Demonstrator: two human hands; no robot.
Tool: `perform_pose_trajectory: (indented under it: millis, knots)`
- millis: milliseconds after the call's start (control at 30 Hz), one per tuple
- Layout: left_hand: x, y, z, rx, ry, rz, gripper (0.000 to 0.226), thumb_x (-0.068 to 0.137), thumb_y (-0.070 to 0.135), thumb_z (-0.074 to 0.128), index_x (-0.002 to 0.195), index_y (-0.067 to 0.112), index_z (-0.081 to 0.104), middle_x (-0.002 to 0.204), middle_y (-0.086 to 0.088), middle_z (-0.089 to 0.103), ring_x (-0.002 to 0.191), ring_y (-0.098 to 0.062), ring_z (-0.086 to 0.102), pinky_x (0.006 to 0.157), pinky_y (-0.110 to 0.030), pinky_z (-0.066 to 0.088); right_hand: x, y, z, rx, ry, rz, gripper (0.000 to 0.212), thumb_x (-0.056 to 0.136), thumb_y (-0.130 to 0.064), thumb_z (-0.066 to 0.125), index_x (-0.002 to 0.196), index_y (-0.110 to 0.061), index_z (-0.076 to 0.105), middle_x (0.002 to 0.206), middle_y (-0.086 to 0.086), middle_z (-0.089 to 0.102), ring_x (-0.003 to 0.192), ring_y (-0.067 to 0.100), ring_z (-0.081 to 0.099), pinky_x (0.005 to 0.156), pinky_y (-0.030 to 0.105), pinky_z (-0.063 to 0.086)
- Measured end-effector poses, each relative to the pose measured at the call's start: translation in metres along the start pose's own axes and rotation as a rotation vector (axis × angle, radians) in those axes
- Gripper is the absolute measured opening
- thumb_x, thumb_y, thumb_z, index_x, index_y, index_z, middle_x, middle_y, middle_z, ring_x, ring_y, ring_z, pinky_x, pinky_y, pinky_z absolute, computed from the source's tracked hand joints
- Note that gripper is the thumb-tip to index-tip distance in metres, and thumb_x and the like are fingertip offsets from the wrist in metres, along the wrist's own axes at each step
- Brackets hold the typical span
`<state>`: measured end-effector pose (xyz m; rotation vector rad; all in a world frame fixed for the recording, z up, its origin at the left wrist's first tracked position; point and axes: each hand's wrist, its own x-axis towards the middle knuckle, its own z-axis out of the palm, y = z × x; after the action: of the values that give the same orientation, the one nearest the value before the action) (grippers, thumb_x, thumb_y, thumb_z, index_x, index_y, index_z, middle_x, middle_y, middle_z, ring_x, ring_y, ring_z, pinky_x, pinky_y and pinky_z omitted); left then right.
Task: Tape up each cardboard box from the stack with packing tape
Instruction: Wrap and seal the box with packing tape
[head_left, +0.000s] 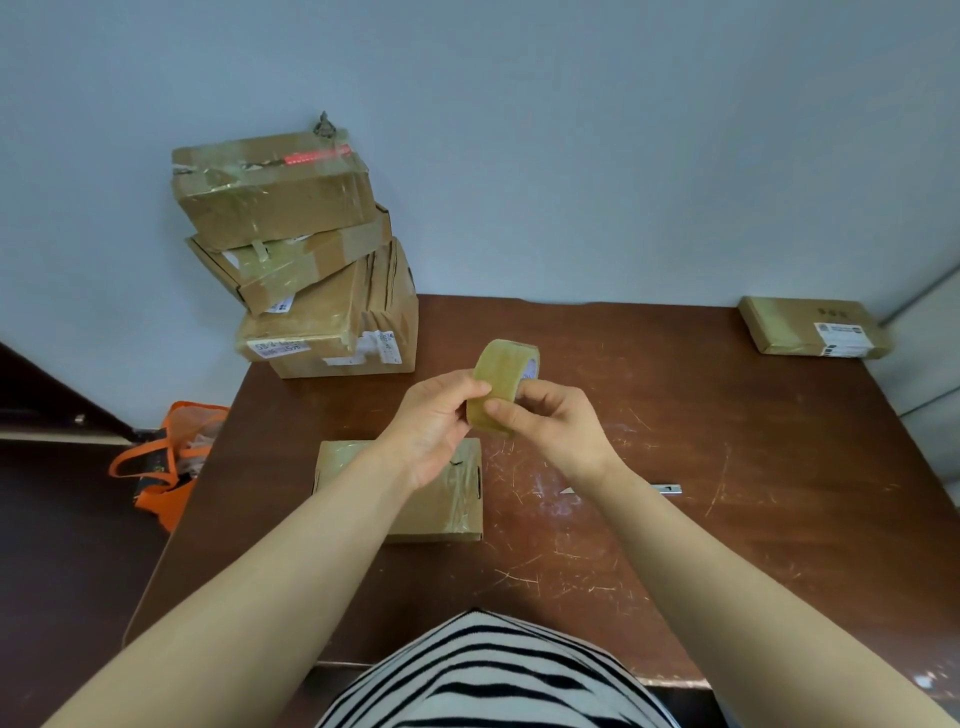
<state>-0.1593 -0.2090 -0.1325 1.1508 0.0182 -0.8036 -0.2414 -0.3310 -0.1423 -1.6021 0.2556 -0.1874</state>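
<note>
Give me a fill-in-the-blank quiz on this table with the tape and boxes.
The left hand and right hand grip the tape roll, so ____ hands are busy.
The stack of boxes stands at the table's far ____ corner.
The bag on the floor is ____.
The flat box lies beneath the ____ forearm.
Missing words: both, left, orange, left.

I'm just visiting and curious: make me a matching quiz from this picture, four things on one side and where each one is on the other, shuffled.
1. tape roll
2. stack of boxes
3. single labelled box
4. orange bag

A. on the floor, left of the table
B. far right corner of the table
C. held by the left hand and right hand
D. far left corner of the table

Pairs: 1-C, 2-D, 3-B, 4-A
</note>
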Motion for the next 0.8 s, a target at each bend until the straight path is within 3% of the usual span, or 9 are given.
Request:
perform_pose_trajectory:
  millis: [100, 200, 300, 367, 433, 533, 600, 667, 800]
  knots:
    - [-0.001, 0.002, 0.000, -0.033, 0.004, 0.010, 0.014, 0.089, -0.002, 0.053, 0.092, 0.002, 0.065, 0.087, -0.010, 0.068, 0.080, -0.017, 0.065, 0.071, -0.025, 0.055, 0.003, 0.007, 0.002, -0.185, 0.014, -0.117, 0.014, 0.084, -0.008, 0.071, 0.090, 0.004, 0.072, 0.080, 0.031, 0.062, 0.064, 0.020, 0.048, 0.062, 0.034, 0.043]
    - [0.001, 0.007, 0.001, -0.017, 0.014, 0.002, 0.009, 0.089, 0.005, 0.054, 0.088, 0.005, 0.063, 0.091, -0.013, 0.065, 0.087, -0.023, 0.062, 0.083, -0.038, 0.051, 0.003, 0.013, 0.003, -0.429, -0.029, -0.229, 0.005, 0.083, -0.006, 0.071, 0.084, -0.001, 0.073, 0.080, 0.014, 0.066, 0.069, 0.021, 0.058, 0.069, 0.038, 0.052]
    - [0.001, 0.009, 0.002, 0.003, 0.019, -0.017, 0.008, 0.089, 0.007, 0.055, 0.086, 0.006, 0.061, 0.094, -0.014, 0.062, 0.091, -0.025, 0.059, 0.088, -0.041, 0.049, 0.004, 0.014, 0.001, -0.575, -0.086, -0.282, 0.015, 0.082, -0.013, 0.070, 0.074, -0.001, 0.068, 0.077, 0.007, 0.064, 0.072, 0.023, 0.059, 0.068, 0.043, 0.050]
    - [0.000, 0.009, 0.000, 0.023, 0.005, -0.019, 0.009, 0.090, 0.006, 0.053, 0.084, 0.007, 0.061, 0.087, -0.010, 0.063, 0.084, -0.021, 0.059, 0.078, -0.035, 0.050, -0.001, 0.007, 0.001, -0.504, -0.025, -0.248, 0.025, 0.079, -0.025, 0.065, 0.068, -0.003, 0.069, 0.066, 0.007, 0.062, 0.062, 0.017, 0.056, 0.059, 0.035, 0.049]
    - [0.000, 0.009, -0.005, 0.085, -0.019, -0.018, 0.012, 0.089, 0.003, 0.052, 0.082, 0.007, 0.060, 0.083, -0.007, 0.062, 0.081, -0.019, 0.058, 0.075, -0.031, 0.049, -0.005, -0.007, -0.004, -0.204, 0.213, -0.219, 0.030, 0.075, -0.023, 0.055, 0.052, -0.003, 0.062, 0.051, 0.002, 0.054, 0.052, 0.008, 0.047, 0.053, 0.024, 0.040]
    - [0.000, 0.010, -0.012, 0.250, -0.091, -0.030, 0.012, 0.085, 0.004, 0.055, 0.080, 0.010, 0.064, 0.079, -0.003, 0.063, 0.079, -0.017, 0.056, 0.075, -0.030, 0.047, 0.007, -0.027, -0.018, -0.044, 0.421, -0.154, 0.023, 0.082, -0.010, 0.050, 0.061, -0.010, 0.059, 0.063, -0.004, 0.058, 0.061, 0.006, 0.048, 0.060, 0.016, 0.039]
    - [-0.001, 0.013, -0.012, 0.333, -0.145, -0.042, 0.009, 0.073, 0.012, 0.059, 0.071, 0.015, 0.067, 0.074, 0.000, 0.062, 0.073, -0.015, 0.055, 0.072, -0.029, 0.045, 0.020, -0.033, -0.026, -0.100, 0.245, -0.009, 0.020, 0.091, -0.010, 0.049, 0.088, -0.016, 0.067, 0.093, -0.006, 0.068, 0.084, 0.003, 0.057, 0.074, 0.013, 0.041]
    - [-0.002, 0.016, -0.009, 0.371, -0.181, -0.062, 0.013, 0.065, 0.017, 0.057, 0.060, 0.022, 0.068, 0.069, 0.003, 0.061, 0.069, -0.012, 0.054, 0.070, -0.028, 0.044, 0.027, -0.030, -0.028, -0.124, -0.003, 0.109, 0.025, 0.096, -0.012, 0.046, 0.103, -0.017, 0.069, 0.106, -0.005, 0.069, 0.095, 0.004, 0.060, 0.081, 0.013, 0.045]
    - [-0.002, 0.015, -0.013, 0.353, -0.193, -0.067, 0.011, 0.067, 0.019, 0.059, 0.059, 0.020, 0.066, 0.067, 0.003, 0.060, 0.071, -0.014, 0.053, 0.070, -0.028, 0.041, 0.025, -0.020, -0.021, -0.074, -0.155, 0.134, 0.022, 0.095, -0.006, 0.047, 0.092, -0.013, 0.068, 0.082, -0.009, 0.067, 0.074, 0.003, 0.060, 0.068, 0.015, 0.047]
